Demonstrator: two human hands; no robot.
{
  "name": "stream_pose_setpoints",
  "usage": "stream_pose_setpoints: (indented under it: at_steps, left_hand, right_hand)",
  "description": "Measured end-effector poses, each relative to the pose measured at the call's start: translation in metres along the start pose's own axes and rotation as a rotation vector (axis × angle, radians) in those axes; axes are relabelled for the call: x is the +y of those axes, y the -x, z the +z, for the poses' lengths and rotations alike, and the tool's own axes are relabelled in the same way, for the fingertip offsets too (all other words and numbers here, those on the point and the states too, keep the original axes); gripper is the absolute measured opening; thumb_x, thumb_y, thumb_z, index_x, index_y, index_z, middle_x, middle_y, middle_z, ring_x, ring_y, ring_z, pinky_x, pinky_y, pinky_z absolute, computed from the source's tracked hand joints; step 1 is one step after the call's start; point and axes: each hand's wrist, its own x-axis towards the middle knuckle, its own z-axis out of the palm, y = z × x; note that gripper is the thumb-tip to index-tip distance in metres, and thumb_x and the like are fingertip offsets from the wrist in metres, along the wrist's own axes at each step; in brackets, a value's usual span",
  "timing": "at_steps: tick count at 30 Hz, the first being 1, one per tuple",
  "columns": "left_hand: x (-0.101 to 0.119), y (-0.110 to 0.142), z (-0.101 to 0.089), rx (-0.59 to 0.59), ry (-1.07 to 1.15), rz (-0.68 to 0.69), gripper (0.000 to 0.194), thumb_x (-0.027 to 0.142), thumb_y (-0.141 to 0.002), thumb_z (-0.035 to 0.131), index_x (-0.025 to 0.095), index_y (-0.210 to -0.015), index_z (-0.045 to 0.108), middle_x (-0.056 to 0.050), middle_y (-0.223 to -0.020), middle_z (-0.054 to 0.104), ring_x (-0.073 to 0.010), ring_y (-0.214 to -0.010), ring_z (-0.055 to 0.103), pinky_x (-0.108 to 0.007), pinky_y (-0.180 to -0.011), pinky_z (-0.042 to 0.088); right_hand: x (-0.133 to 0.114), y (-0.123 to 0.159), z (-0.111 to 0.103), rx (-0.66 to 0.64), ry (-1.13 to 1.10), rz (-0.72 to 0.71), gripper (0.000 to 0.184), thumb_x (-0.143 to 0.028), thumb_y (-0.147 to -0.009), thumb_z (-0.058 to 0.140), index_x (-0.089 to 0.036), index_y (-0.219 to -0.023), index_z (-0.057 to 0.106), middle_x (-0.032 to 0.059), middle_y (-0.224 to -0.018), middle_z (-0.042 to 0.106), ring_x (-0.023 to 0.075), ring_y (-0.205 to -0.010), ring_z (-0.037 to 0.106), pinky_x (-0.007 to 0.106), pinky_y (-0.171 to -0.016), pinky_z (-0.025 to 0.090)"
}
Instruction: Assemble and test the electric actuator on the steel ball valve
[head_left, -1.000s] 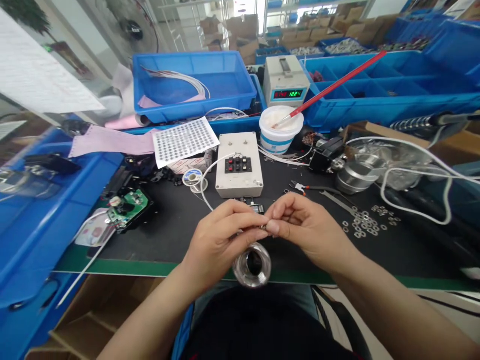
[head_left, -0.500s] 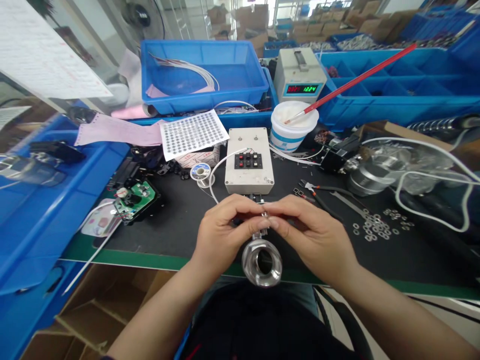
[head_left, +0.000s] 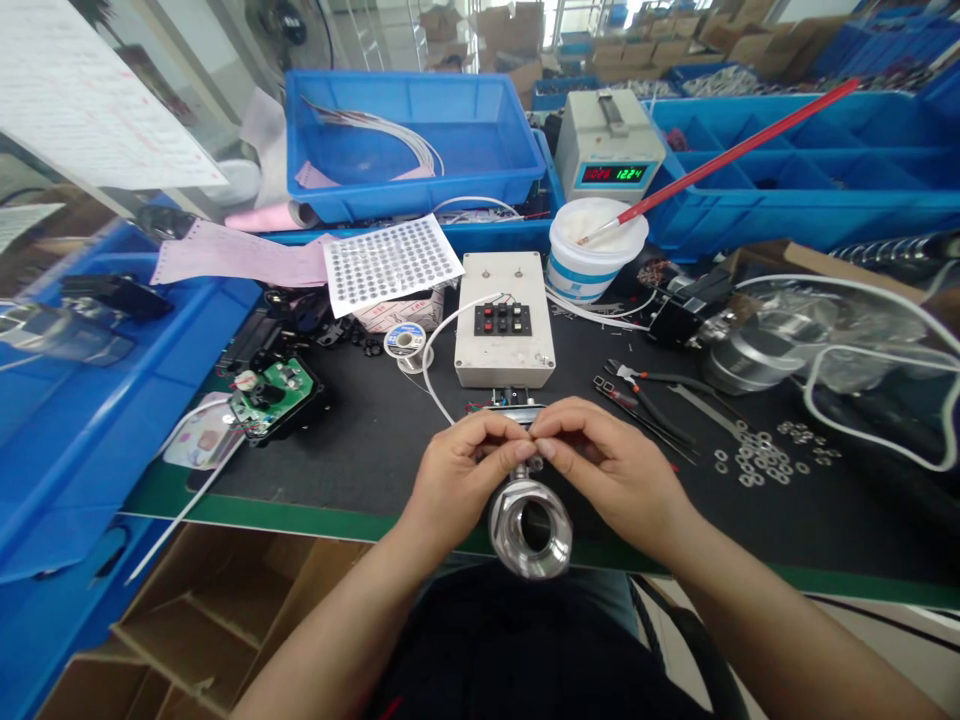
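Note:
My left hand (head_left: 466,470) and my right hand (head_left: 613,475) meet fingertip to fingertip over the neck of a shiny metal valve (head_left: 504,528). Both hands are closed in a pinch, thumbs against forefingers; whatever small part lies between them is too hidden to name. The round, open end of the valve faces me at the bench's front edge. Just beyond my fingers shows an exposed electronic assembly (head_left: 516,398) with small wires, partly covered by my hands. Behind it lies a grey control box (head_left: 502,362) with red, black and white terminals.
Right of my hands lie cutting pliers (head_left: 664,408), tweezers and many loose metal washers (head_left: 765,458). A solder spool (head_left: 409,345) and a green circuit board (head_left: 289,390) sit to the left. Farther back stand a white tub (head_left: 589,265), a power supply (head_left: 609,145) and blue bins (head_left: 405,205).
Both hands have shifted slightly down toward me, baring more of the electronic assembly behind them. The pinch stays closed. The red digits on the power supply differ, and the view has shifted a little.

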Motion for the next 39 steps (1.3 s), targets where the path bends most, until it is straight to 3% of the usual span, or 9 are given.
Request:
stream_pose_setpoints:
  at_steps: [2,6,8,11,16,18,23,33,39]
  left_hand:
    - [-0.004,0.001,-0.009,0.036,-0.054,-0.012,0.009,0.026,-0.078,0.068,0.017,-0.076,0.067,0.001,-0.069,0.066,-0.0101,-0.061,0.060,-0.017,-0.058,0.049]
    - [-0.016,0.011,-0.039,0.224,-0.194,-0.042,0.010,0.029,-0.077,0.069,0.019,-0.077,0.068,0.003,-0.067,0.066,-0.0092,-0.059,0.060,-0.015,-0.058,0.049]
    - [-0.023,0.020,-0.049,0.263,-0.243,-0.059,0.010,0.030,-0.077,0.069,0.020,-0.079,0.069,0.003,-0.067,0.067,-0.0091,-0.058,0.060,-0.015,-0.057,0.049]
    - [-0.033,0.032,-0.052,0.195,-0.340,0.006,0.003,0.025,-0.079,0.069,0.023,-0.081,0.070,0.004,-0.070,0.068,-0.0084,-0.059,0.062,-0.013,-0.056,0.048]
    - [-0.042,0.035,-0.038,-0.058,-0.480,0.331,0.012,0.013,-0.087,0.061,0.023,-0.089,0.068,0.002,-0.083,0.067,-0.0088,-0.079,0.064,-0.014,-0.072,0.050]
    - [-0.045,0.032,-0.033,-0.109,-0.520,0.427,0.013,0.011,-0.088,0.060,0.021,-0.092,0.066,0.000,-0.086,0.065,-0.0087,-0.081,0.064,-0.014,-0.075,0.050]
    - [-0.053,0.026,-0.027,-0.049,-0.563,0.543,0.013,0.008,-0.086,0.063,0.018,-0.094,0.063,-0.001,-0.086,0.065,-0.0091,-0.081,0.063,-0.015,-0.077,0.050]
    - [-0.050,0.024,-0.021,-0.018,-0.639,0.619,0.009,0.014,-0.088,0.061,0.017,-0.096,0.065,-0.002,-0.081,0.065,-0.0113,-0.072,0.061,-0.020,-0.066,0.050]
    - [-0.051,0.013,-0.036,-0.044,-0.951,0.942,0.018,0.015,-0.091,0.057,0.021,-0.104,0.068,-0.001,-0.080,0.065,-0.0128,-0.069,0.059,-0.024,-0.062,0.046]
  right_hand:
    - [0.010,0.003,-0.007,0.029,-0.024,0.084,0.007,-0.024,-0.092,0.057,-0.021,-0.095,0.062,0.0015,-0.091,0.062,0.0156,-0.085,0.061,0.023,-0.075,0.051]
    - [0.032,0.015,-0.026,0.150,0.089,0.197,0.013,-0.032,-0.089,0.062,-0.020,-0.093,0.065,0.0016,-0.087,0.063,0.0158,-0.076,0.061,0.023,-0.069,0.051]
    - [0.042,0.023,-0.032,0.126,0.142,0.208,0.013,-0.033,-0.089,0.061,-0.020,-0.093,0.065,0.0019,-0.089,0.063,0.0162,-0.077,0.061,0.023,-0.069,0.051]
    - [0.054,0.039,-0.037,0.031,0.228,0.190,0.012,-0.029,-0.092,0.056,-0.020,-0.094,0.064,0.0030,-0.094,0.061,0.0174,-0.083,0.061,0.024,-0.070,0.050]
    - [0.066,0.064,-0.039,-0.075,0.389,0.184,0.013,-0.022,-0.096,0.050,-0.018,-0.100,0.062,0.0043,-0.094,0.058,0.0182,-0.082,0.058,0.029,-0.071,0.048]
    - [0.066,0.069,-0.037,-0.149,0.433,0.127,0.012,-0.017,-0.096,0.051,-0.016,-0.103,0.061,0.0052,-0.096,0.057,0.0196,-0.085,0.057,0.031,-0.074,0.048]
    - [0.064,0.066,-0.026,-0.249,0.606,0.013,0.011,-0.009,-0.091,0.062,-0.012,-0.102,0.061,0.0067,-0.097,0.056,0.0221,-0.090,0.055,0.034,-0.079,0.047]
    - [0.040,0.052,-0.008,-0.379,1.191,-0.305,0.014,0.001,-0.071,0.062,-0.012,-0.075,0.065,0.0085,-0.076,0.052,0.0238,-0.066,0.047,0.034,-0.054,0.039]
    - [0.041,0.048,-0.002,-0.356,1.241,-0.315,0.012,-0.002,-0.071,0.063,-0.013,-0.072,0.063,0.0078,-0.073,0.051,0.0237,-0.065,0.047,0.034,-0.054,0.038]
